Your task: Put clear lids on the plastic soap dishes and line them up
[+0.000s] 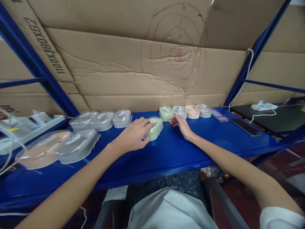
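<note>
— Cases first, from the left: what lies there?

— Pink case (40, 152) and grey case (77, 144) at the near left of the blue shelf (166, 152), touching each other; farther back, a row of three grey cases (101, 120); each has a clear lid with small earphones inside, as far as I can tell.

— And the left hand (132, 136)?

— Fingers curled over the left side of a green case (154, 127), thumb on its near edge, a loose hold, not a full clasp; the case lies flat mid-shelf, its long axis running from near left to far right; white earphones show through its lid.

— The right hand (182, 125)?

— Open, palm down, fingers stretched left, gripping nothing; fingertips just beside the green case and near a far row of four cases (184, 111), green, grey, pink, grey.

— Further right?

— Dark phone (245, 127) flat on the shelf; white power strip (263, 106) beyond it.
</note>
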Motion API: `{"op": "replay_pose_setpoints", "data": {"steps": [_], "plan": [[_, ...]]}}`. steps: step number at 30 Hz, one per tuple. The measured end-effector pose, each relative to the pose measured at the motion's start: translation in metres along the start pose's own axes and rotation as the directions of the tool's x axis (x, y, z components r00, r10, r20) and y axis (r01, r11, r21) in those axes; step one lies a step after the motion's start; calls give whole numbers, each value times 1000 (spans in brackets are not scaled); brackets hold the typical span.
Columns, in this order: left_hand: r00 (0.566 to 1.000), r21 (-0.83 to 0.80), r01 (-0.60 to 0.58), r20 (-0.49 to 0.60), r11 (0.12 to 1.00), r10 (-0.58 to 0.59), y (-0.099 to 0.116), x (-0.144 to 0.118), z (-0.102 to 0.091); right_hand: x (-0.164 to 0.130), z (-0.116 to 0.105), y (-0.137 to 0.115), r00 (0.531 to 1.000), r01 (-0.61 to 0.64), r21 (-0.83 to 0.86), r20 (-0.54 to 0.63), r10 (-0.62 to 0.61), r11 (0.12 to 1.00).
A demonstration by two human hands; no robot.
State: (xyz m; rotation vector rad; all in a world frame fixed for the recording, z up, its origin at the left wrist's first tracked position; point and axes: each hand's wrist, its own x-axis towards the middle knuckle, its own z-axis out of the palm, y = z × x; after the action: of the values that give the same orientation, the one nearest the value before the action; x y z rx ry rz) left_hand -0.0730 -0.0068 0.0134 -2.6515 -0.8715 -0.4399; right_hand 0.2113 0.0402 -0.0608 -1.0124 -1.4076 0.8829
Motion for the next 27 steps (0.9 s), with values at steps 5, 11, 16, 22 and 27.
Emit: {"op": "replay_pose_setpoints", "data": {"steps": [5,11,16,22,27], "plan": [[999,96,-4,51,995,-1,-3,2,3,0,0,0,1000,7,7,16,-7,1000],[994,176,58,76,983,-72,-8,12,14,1,1,0,1000,-7,34,27,6,999],[994,189,68,67,980,-82,-20,26,29,1,2,-1,999,-1,10,39,1,1000],[994,173,84,59,981,-95,-30,46,43,0,2,-3,999,-6,7,53,5,1000],[994,201,89,40,976,-99,-39,60,56,-1,3,-3,998,-6,20,55,5,1000]]}}
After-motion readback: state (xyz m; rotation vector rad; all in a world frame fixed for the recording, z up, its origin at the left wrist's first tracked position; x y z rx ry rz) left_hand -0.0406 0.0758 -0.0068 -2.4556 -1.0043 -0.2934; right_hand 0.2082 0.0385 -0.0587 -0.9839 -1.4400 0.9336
